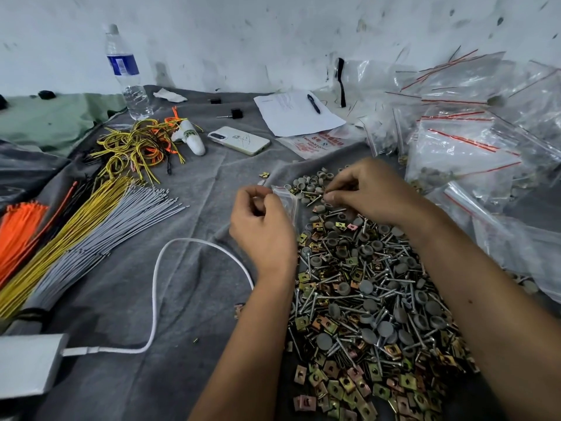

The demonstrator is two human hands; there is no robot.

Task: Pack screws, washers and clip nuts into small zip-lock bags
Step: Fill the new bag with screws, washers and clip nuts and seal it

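2 hands are busy at the far edge of the pile [373, 299] on the desk [188, 284]: your left hand [261, 229] pinches the mouth of the small bag [287, 199], your right hand [364, 189] pinches screws [315, 196] just beside it. Should the bag's mouth sag closed, the screws may miss, drop back into the pile and spoil your count.

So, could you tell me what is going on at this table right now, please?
A person is packing hardware by hand. The left hand holds a small zip-lock bag open, while the right hand pinches screws at the far edge of a mixed pile of screws, washers and clip nuts on the grey cloth. Filled bags lie heaped to the right.
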